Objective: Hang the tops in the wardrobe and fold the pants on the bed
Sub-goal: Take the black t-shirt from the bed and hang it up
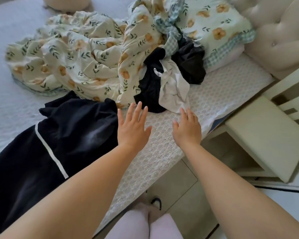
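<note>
Reaching over the bed (214, 94), the left hand (133, 125) and right hand (187, 126) are both spread with straight fingers and grip nothing. The left hand is just beside the edge of the navy pants (62, 135) with a white side stripe, laid out on the bed; the right fingertips (183, 112) are at the lower edge of a crumpled white top (173, 87), contact not determinable. This top lies heaped with a black garment (151, 87) and a dark grey garment (190, 64) against the floral quilt (76, 54)
</note>
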Available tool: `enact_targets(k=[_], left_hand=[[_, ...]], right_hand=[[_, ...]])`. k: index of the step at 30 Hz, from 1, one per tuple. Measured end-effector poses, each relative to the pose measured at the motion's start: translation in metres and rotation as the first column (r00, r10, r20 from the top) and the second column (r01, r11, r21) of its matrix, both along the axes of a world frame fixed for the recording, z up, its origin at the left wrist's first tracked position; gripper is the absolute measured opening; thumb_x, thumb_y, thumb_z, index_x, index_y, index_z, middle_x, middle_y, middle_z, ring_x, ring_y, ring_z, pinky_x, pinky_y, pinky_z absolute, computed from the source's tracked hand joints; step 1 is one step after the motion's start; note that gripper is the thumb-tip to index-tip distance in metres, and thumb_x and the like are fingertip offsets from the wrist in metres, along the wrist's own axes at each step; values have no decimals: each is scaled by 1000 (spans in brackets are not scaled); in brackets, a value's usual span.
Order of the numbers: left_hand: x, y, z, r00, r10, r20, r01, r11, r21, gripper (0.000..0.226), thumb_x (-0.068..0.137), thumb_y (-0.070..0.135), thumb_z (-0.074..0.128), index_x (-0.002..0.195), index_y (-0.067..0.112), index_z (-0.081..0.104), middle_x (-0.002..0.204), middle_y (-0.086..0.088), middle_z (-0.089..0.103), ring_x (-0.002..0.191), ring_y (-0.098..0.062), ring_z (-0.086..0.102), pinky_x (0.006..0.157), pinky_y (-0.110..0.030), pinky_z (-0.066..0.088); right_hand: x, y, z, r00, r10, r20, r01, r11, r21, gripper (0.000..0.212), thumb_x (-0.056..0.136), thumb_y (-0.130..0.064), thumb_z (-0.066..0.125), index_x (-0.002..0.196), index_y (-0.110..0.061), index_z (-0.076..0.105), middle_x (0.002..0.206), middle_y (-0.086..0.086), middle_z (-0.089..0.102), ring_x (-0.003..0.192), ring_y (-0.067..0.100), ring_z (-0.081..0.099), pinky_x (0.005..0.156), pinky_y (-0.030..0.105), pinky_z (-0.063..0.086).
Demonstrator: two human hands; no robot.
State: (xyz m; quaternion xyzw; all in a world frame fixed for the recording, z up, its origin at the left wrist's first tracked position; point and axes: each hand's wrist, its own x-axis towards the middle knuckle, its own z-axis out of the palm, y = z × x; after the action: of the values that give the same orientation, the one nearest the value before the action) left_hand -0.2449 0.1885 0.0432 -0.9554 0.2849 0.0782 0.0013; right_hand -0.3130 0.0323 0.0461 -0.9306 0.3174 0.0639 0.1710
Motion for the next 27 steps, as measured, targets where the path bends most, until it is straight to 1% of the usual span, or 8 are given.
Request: enact_targets(k=[3,7,11,14,21,24,27], left_hand=[[27,-18,-15,1000,-1,-22,2,1000,21,65,98,52,19,151,25,-9,159,3,-16,145,-20,-17,115,-53,-11],[64,-45,-30,999,-23,-26,23,1000,2,65,99,50,23,152,25,-4,159,3,-12,146,-20,-14,115,-52,-10],[98,-73,-49,999,-12,-49,14,999,41,64,99,48,26,152,24,-3,160,3,-10,146,-19,-13,116,-53,-8],[122,-96,-67,998,9,-61,-5,998,65,64,99,48,25,152,24,-2,160,3,-8,146,-20,-11,116,-53,-8],[172,-141,-104,990,101,-98,-86,986,140,63,100,47,25,152,23,-2,160,2,-7,147,-20,-11,115,-52,-9],[191,-158,-126,985,124,-121,-104,982,156,62,100,46,28,152,22,5,160,0,1,147,-20,-8,115,-51,-8],[209,-172,-156,981,140,-134,-116,978,176,61,98,46,33,150,19,18,158,0,13,147,-20,-3,115,-51,-7]], right_hand=[[21,-12,-22,1000,-17,-6,17,999,44,55,100,-35,33,150,-18,17,158,2,11,145,21,9,117,38,15],[51,-35,-45,999,-28,-38,31,997,67,55,100,-34,33,150,-17,17,158,2,11,145,21,10,117,39,17],[87,-63,-65,999,-15,-51,20,996,88,55,100,-34,35,149,-17,19,158,2,13,144,20,11,117,38,18],[112,-88,-84,997,9,-70,-1,994,112,55,99,-33,36,149,-17,19,158,2,13,144,20,12,116,37,17],[163,-142,-129,971,122,-207,-92,985,148,55,99,-30,38,149,-17,20,155,2,19,141,21,18,113,36,22],[188,-160,-152,956,176,-234,-143,978,154,53,98,-27,38,148,-17,22,153,2,24,139,21,21,111,35,23],[209,-171,-180,937,243,-249,-208,965,157,52,97,-27,38,147,-17,24,150,2,28,138,22,23,112,36,23]])
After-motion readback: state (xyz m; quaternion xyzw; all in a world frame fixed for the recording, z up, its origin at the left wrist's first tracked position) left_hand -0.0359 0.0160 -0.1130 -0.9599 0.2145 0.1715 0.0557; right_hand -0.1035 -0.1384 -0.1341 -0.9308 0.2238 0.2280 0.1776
